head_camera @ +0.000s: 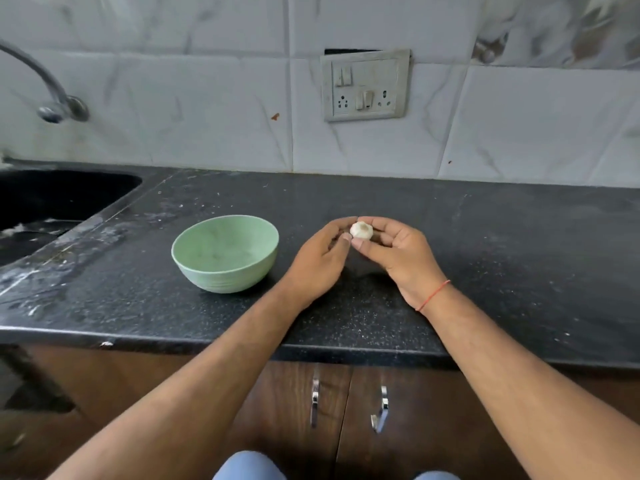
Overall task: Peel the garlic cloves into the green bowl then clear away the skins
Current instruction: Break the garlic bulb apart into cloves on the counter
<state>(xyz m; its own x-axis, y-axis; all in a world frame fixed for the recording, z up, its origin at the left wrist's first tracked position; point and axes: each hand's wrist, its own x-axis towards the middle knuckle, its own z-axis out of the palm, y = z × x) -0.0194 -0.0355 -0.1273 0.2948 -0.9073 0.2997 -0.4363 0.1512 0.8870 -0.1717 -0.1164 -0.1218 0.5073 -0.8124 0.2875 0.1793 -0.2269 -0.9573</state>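
Both hands meet over the counter (pixel 485 237): right hand (pixel 398 252) and left hand (pixel 320 258) pinch the garlic (pixel 361 230); green bowl (pixel 225 252) sits just left

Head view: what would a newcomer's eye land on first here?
The white garlic bulb, pinched between the left hand and right hand above the dark countertop. Just to its left stands the green bowl, which looks empty. Farther left, the black sink sits under a tap.
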